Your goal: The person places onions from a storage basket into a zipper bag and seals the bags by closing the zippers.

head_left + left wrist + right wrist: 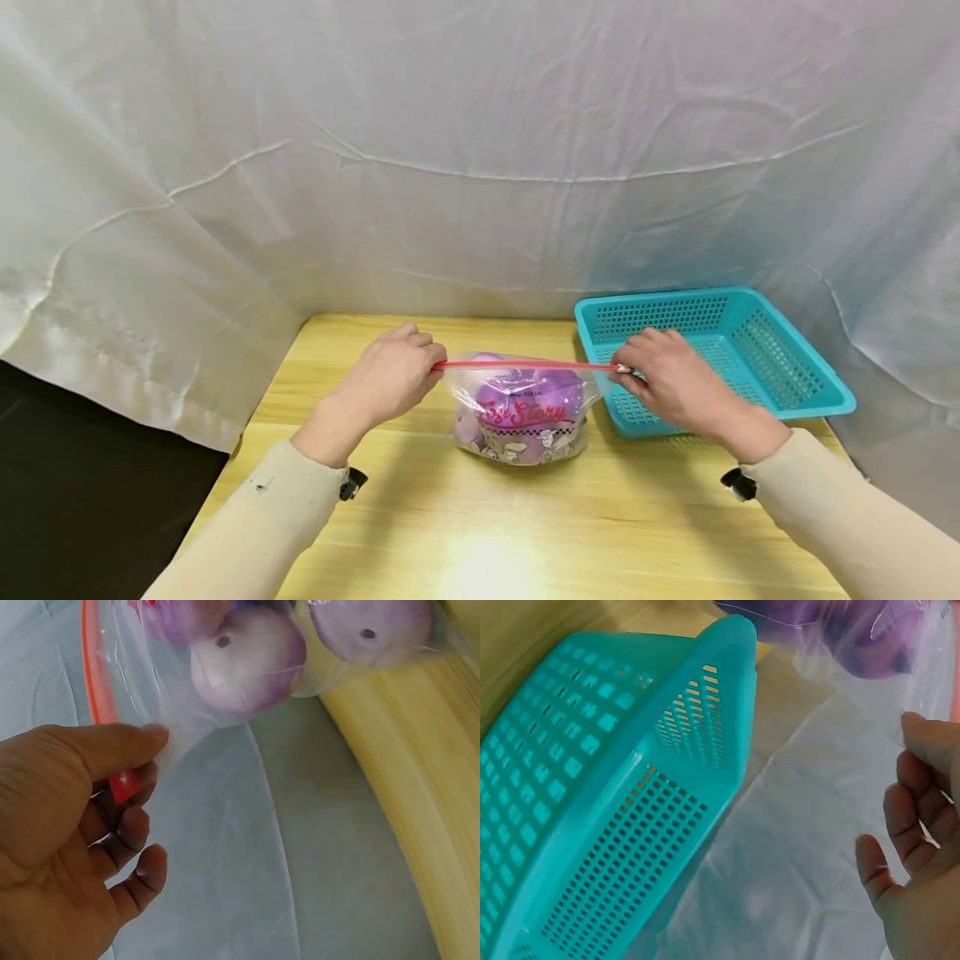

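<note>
A clear zip bag (517, 442) with red lettering and cartoon figures hangs or stands upright over the table; whether its bottom touches the wood I cannot tell. Inside are several round purple-and-white onions (251, 660). Its red zip strip (525, 364) is stretched straight between both hands. My left hand (397, 371) pinches the strip's left end between thumb and forefinger, the other fingers loosely bent. At the opposite end, my right hand (675, 379) pinches the bag's top corner, beside a small whitish piece on the strip (624, 368).
A turquoise perforated basket (795, 414) stands at the table's back right, just behind and beneath my right hand. The wooden table (480, 517) ends at a pale fabric curtain (465, 225) behind. A dark area (90, 483) lies beyond the left edge.
</note>
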The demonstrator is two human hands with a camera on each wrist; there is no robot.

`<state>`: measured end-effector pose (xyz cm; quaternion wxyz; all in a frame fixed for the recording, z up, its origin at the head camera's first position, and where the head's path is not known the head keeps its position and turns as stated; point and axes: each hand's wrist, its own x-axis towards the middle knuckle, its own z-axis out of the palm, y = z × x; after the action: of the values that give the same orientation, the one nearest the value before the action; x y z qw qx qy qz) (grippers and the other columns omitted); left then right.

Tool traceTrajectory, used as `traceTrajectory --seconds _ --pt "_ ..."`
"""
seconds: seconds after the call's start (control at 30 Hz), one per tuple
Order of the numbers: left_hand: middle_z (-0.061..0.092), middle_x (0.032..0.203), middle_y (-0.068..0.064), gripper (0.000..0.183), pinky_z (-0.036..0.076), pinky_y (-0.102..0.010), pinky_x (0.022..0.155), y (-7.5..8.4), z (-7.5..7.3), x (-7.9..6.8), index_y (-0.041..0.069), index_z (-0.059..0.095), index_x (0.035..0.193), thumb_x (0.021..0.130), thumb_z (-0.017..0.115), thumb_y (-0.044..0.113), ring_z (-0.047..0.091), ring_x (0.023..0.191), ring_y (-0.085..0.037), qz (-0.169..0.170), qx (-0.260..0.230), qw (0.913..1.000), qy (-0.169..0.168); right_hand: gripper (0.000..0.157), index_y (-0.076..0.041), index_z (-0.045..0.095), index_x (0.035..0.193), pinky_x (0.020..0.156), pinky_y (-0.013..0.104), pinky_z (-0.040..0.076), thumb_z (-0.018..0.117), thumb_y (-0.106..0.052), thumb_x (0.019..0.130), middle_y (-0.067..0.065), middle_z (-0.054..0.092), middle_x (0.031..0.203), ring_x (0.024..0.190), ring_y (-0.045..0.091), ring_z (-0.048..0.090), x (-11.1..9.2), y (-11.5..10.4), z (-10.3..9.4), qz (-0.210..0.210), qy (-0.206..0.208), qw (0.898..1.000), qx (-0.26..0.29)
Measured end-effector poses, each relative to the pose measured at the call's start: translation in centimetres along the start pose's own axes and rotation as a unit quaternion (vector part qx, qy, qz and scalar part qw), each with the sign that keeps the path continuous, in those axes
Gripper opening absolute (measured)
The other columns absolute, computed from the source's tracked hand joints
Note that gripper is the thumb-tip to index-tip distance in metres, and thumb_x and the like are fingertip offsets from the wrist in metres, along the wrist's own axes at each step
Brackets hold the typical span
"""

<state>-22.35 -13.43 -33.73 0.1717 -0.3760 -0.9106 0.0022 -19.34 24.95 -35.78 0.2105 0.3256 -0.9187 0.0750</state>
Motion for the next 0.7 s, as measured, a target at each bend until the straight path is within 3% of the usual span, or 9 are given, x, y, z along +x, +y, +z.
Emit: traceTrajectory --seconds 0.23,0.33,0.53,0.7 --pt "0.067 0.075 0.005 0.01 0.036 -0.027 0.064 0.3 0.1 -0.3 0.017 0.067 0.079 0.084 0.075 0.02 0.044 0.07 -0.018 -0.001 0.034 0.9981 0.05 0.015 -0.02 0.06 0.079 0.067 0.03 0.025 0.074 -0.021 0.083 -0.01 0.054 0.074 0.073 0.014 0.042 -0.2 0.0 0.0 -0.012 0.024 0.999 -0.027" --pt "0.068 0.076 0.004 0.006 0.035 -0.027 0.063 0.4 0.3 -0.6 0.017 0.071 0.079 0.083 0.076 0.018 0.044 0.068 -0.018 -0.005 0.033 0.9968 0.072 0.011 -0.018 0.064 0.083 0.067 0.032 0.028 0.074 -0.024 0.083 -0.006 0.058 0.078 0.075 0.017 0.047 -0.5 -0.1 0.1 -0.024 0.037 0.998 -0.046" --pt "0.072 0.079 0.006 0.003 0.04 -0.027 0.069 0.3 0.0 -1.1 0.018 0.074 0.083 0.083 0.076 0.02 0.047 0.072 -0.016 -0.005 0.019 0.9964 0.083 0.011 -0.015 0.071 0.09 0.07 0.037 0.034 0.07 -0.024 0.083 -0.003 0.067 0.084 0.08 0.021 0.057 -1.0 0.0 -0.5 -0.055 0.068 0.995 -0.056" --pt "0.072 0.076 0.007 0.003 0.041 -0.027 0.071 0.2 -0.1 -1.2 0.02 0.075 0.079 0.08 0.078 0.019 0.048 0.072 -0.017 0.006 0.045 0.993 0.109 0.008 -0.014 0.072 0.09 0.072 0.041 0.038 0.069 -0.018 0.083 -0.002 0.069 0.081 0.079 0.023 0.06 -1.0 0.3 -0.5 -0.09 0.098 0.988 -0.079"
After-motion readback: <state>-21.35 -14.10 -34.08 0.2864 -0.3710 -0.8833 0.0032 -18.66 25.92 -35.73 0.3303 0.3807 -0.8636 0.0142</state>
